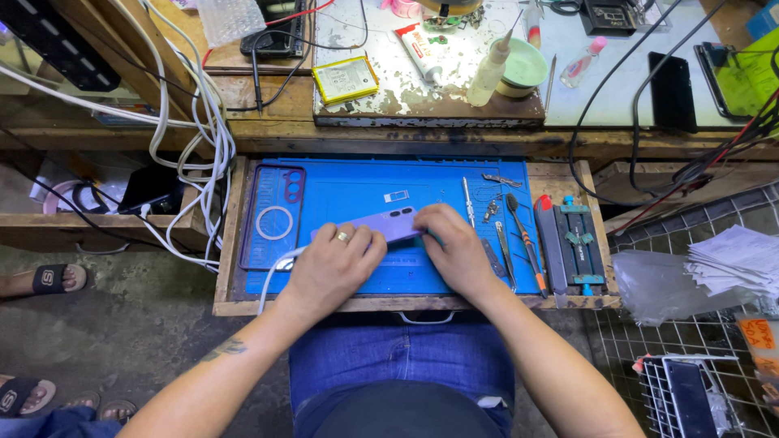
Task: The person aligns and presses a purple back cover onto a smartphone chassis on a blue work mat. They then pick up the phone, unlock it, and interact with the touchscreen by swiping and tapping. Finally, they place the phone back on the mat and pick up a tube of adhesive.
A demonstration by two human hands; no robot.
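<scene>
We see both hands resting on a lilac phone (388,223) lying back-up on the blue mat (357,195). The left hand (333,264) presses curled fingers onto its left end, over a white cable (274,274). The right hand (456,247) pinches its right end, with 2 screwdrivers (523,239) just beside.

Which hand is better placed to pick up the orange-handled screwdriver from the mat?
Probably the right hand: the screwdriver lies just beside it, while the left hand rests on the purple phone, farther away.
</scene>
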